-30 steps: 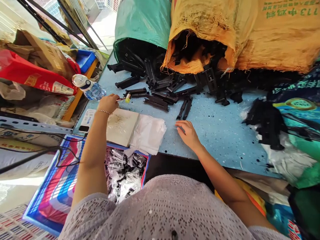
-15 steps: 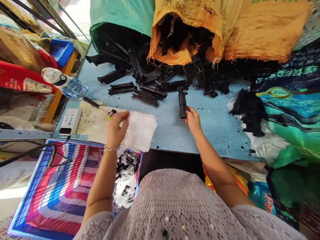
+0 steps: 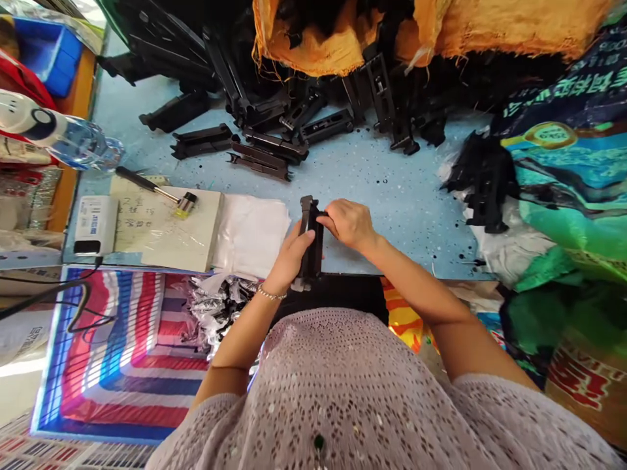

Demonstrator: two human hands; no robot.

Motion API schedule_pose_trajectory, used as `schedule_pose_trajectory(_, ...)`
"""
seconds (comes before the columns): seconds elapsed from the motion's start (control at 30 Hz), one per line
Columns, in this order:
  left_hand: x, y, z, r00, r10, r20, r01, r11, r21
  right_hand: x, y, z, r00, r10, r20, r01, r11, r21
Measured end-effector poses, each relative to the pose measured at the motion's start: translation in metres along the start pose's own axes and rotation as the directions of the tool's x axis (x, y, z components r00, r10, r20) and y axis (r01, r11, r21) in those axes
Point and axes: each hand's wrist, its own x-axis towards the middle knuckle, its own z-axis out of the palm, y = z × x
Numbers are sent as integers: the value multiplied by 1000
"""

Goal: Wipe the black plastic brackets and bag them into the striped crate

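Observation:
Upright near the table's front edge, a long black plastic part [image 3: 311, 245] is gripped from the left by my left hand [image 3: 292, 253], thumb across its face. My right hand [image 3: 350, 224] is closed, its thumb and finger pinching at the part's upper right side; whether a small separate piece is in that pinch I cannot tell. Left of my hands lies a stack of white plastic bags [image 3: 252, 232]. Beyond them, several similar black plastic parts [image 3: 262, 160] are heaped on the blue speckled table [image 3: 392, 189].
A small hammer [image 3: 161, 189] rests on a cardboard piece with writing [image 3: 171, 238], beside a white device [image 3: 95, 225] and a water bottle [image 3: 63, 130]. An orange sack [image 3: 323, 49] stands behind. Below left is a basket with a striped lining [image 3: 132, 378]; more black parts [image 3: 484, 183] lie right.
My right hand has brought the black part left and nearer to me. My left hand has moved right from above the white bags and taken hold of it. The camera view has shifted.

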Motion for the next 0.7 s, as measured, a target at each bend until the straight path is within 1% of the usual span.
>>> schedule_pose_trajectory(0.07, 8, -4, 0, 993, 56, -108, -53, 998, 33, -7, -7, 2, 999, 24, 33, -25, 1000, 12)
schedule_pose_trajectory(0.1, 13, -6, -1, 982, 95, -161, -85, 994, 68, -14, -14, 1, 999, -10, 45, 8, 999, 34)
schedule_pose_trajectory(0.17, 21, -11, -7, 960, 181, -213, -147, 975, 164, -32, -30, -2, 985, -158, 63, 154, 986, 68)
schedule_pose_trajectory(0.23, 27, -16, -12, 948, 254, -192, -199, 943, 267, -44, -40, -5, 952, -294, 79, 289, 955, 69)
schedule_pose_trajectory(0.27, 29, -19, -13, 947, 273, -167, -211, 925, 317, -45, -40, -7, 943, -320, 93, 314, 947, 67)
schedule_pose_trajectory(0.3, 31, -22, -12, 950, 276, -144, -208, 906, 368, -39, -36, -8, 943, -313, 112, 307, 949, 68)
schedule_pose_trajectory(0.33, 33, -26, -8, 957, 264, -124, -190, 886, 422, -27, -29, -9, 952, -277, 127, 271, 961, 64)
schedule_pose_trajectory(0.37, 34, -30, -1, 964, 241, -114, -158, 863, 480, -9, -18, -10, 968, -214, 129, 210, 977, 45)
schedule_pose_trajectory(0.4, 35, -34, 7, 971, 212, -108, -120, 829, 545, 14, -3, -11, 983, -136, 123, 135, 991, 14)
schedule_pose_trajectory(0.43, 36, -37, 18, 978, 183, -99, -83, 781, 619, 41, 13, -11, 995, -44, 86, 48, 998, -40)
schedule_pose_trajectory(0.47, 37, -39, 28, 983, 160, -88, -54, 713, 699, 69, 31, -12, 999, 29, 46, -25, 996, -88)
schedule_pose_trajectory(0.5, 37, -41, 38, 986, 150, -79, -33, 625, 780, 97, 49, -12, 997, 56, 47, -50, 991, -122)
schedule_pose_trajectory(0.57, 38, -41, 52, 985, 159, -69, -6, 428, 904, 142, 81, -13, 992, 85, 98, -66, 980, -189)
schedule_pose_trajectory(0.6, 39, -40, 54, 983, 171, -68, 3, 354, 935, 156, 93, -14, 987, 101, 126, -73, 975, -209)
schedule_pose_trajectory(0.63, 41, -39, 53, 979, 191, -68, 4, 316, 949, 162, 101, -16, 983, 120, 137, -88, 972, -219)
schedule_pose_trajectory(0.67, 44, -37, 48, 973, 221, -62, -12, 322, 947, 162, 106, -19, 981, 146, 130, -116, 970, -213)
schedule_pose_trajectory(0.7, 47, -34, 42, 965, 258, -49, -52, 370, 928, 155, 106, -23, 977, 177, 115, -154, 971, -185)
